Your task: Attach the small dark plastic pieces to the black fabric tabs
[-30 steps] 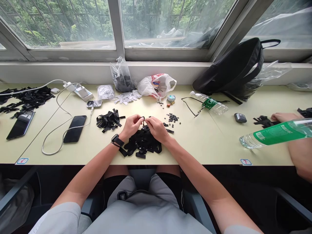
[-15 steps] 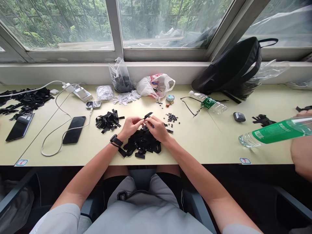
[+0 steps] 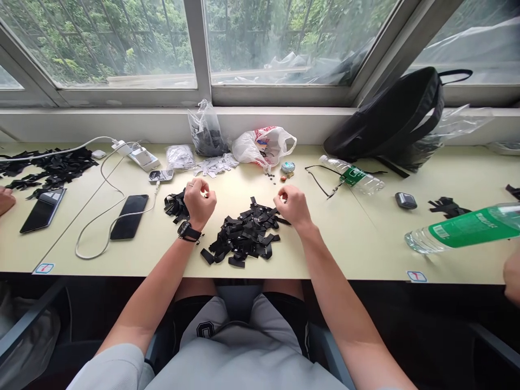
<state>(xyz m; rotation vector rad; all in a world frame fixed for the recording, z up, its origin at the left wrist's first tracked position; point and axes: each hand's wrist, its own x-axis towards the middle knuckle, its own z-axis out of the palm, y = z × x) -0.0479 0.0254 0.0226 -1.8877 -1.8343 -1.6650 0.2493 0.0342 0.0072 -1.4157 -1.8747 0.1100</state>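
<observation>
My left hand (image 3: 200, 203), with a black watch at the wrist, is closed above the right side of a small pile of black strips (image 3: 174, 205). Whatever its fingers hold is hidden. My right hand (image 3: 293, 207) is closed too, over the spot of the small black round pieces, which it mostly covers; its fingertips are too small to read. Between and below both hands lies a larger pile of black strips (image 3: 246, 233), some with small shiny dots.
Behind are a clear bag (image 3: 207, 132), a white-and-red bag (image 3: 262, 146) and white tags (image 3: 217, 164). Glasses (image 3: 325, 183), a bottle (image 3: 361, 179) and a black backpack (image 3: 385, 119) lie right. Phones (image 3: 129, 216) and a cable are left. Another person's hand (image 3: 5, 200) shows far left.
My hands have come apart, the left moving left and the right moving right. The black strip between them is no longer visible there. Another person's hand has appeared at the far left.
</observation>
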